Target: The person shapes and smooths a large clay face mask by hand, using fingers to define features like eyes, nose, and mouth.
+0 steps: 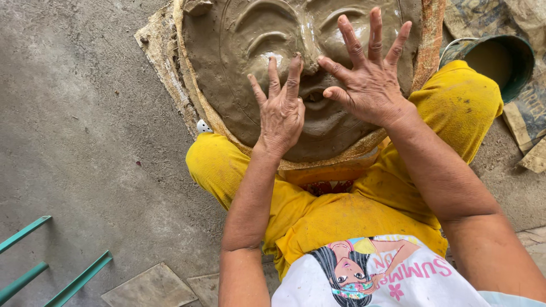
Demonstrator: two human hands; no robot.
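I had both hands spread open, grasping nothing: my left hand [281,113] and right hand [369,85] pressed fingertips on the wet clay face [239,68], which lay just beyond my knees on the burlap mat [165,62]

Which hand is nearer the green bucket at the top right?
Right. The right hand is spread on the clay face on the side toward the green bucket; the left hand is farther away.
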